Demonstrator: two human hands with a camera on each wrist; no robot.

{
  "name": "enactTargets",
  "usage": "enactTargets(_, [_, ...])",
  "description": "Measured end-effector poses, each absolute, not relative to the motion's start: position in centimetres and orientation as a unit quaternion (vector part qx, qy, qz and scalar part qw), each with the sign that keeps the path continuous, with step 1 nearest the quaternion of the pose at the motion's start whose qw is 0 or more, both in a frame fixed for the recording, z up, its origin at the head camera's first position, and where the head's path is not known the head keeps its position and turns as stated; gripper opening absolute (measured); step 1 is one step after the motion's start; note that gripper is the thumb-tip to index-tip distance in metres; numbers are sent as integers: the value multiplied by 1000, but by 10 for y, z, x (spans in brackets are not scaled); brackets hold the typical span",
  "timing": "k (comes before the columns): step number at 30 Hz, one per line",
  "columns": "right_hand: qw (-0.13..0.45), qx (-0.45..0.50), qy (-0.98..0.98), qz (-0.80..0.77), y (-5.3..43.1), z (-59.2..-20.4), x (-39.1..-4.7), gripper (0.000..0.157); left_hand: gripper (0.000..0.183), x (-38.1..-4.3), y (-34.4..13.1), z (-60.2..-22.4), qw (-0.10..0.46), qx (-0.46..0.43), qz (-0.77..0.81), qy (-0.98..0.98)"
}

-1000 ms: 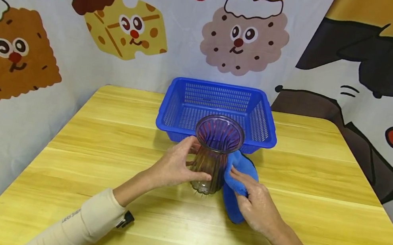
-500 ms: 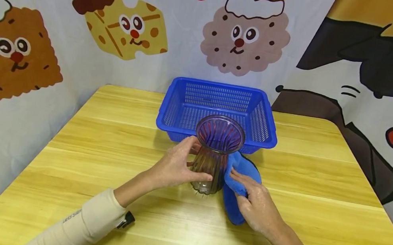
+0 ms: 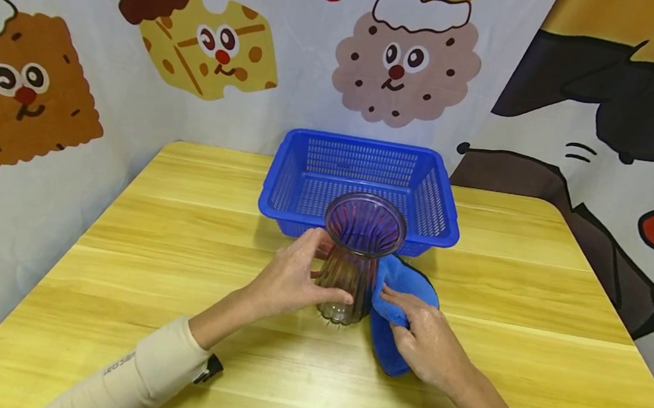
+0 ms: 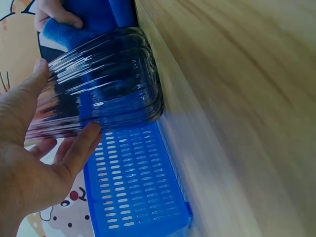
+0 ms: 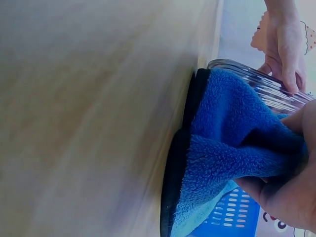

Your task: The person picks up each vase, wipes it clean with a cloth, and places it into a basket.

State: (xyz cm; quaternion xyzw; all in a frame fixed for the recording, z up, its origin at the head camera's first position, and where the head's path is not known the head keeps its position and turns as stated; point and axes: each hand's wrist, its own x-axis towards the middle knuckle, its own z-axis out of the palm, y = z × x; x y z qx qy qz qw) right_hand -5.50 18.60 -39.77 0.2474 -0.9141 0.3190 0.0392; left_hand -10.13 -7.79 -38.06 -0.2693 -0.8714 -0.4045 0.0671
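A ribbed glass vase (image 3: 355, 273), purple at its flared rim and clearer toward the base, stands upright on the table. My left hand (image 3: 289, 276) holds its body from the left, thumb across the front and fingers round the far side. In the left wrist view the vase (image 4: 108, 84) shows its base close to the wood. A fluffy blue cloth (image 3: 410, 289) with dark edging is bunched in my right hand (image 3: 432, 345), which holds it against the vase's right side. The right wrist view shows the cloth (image 5: 222, 121) hanging down to the tabletop.
Behind the vase sits a blue perforated plastic basket (image 3: 269, 210), partly overlapped by the vase's rim. The wood-grain table (image 3: 135, 263) meets a cartoon-printed cloth backdrop (image 3: 307, 49) at the back and sides.
The cloth's loose upper edge has spread slightly to the right. Both hands and the vase stay nearly where they were.
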Motion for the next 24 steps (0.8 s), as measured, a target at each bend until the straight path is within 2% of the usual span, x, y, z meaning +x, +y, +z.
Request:
enactTargets(17, [33,274,-930,242,187,-400,-56,44,81,-92,-74,-381,115,-251,-354,-894])
enactTargets(21, [17,258,-934,246,188,-397,-56,44,80,-89,-73,-381,128,-248,-351,-894])
enactTargets(24, [8,225,-936,272,191,-389,-55,41,84,-87,-73,-383,109,-237,-371,-891])
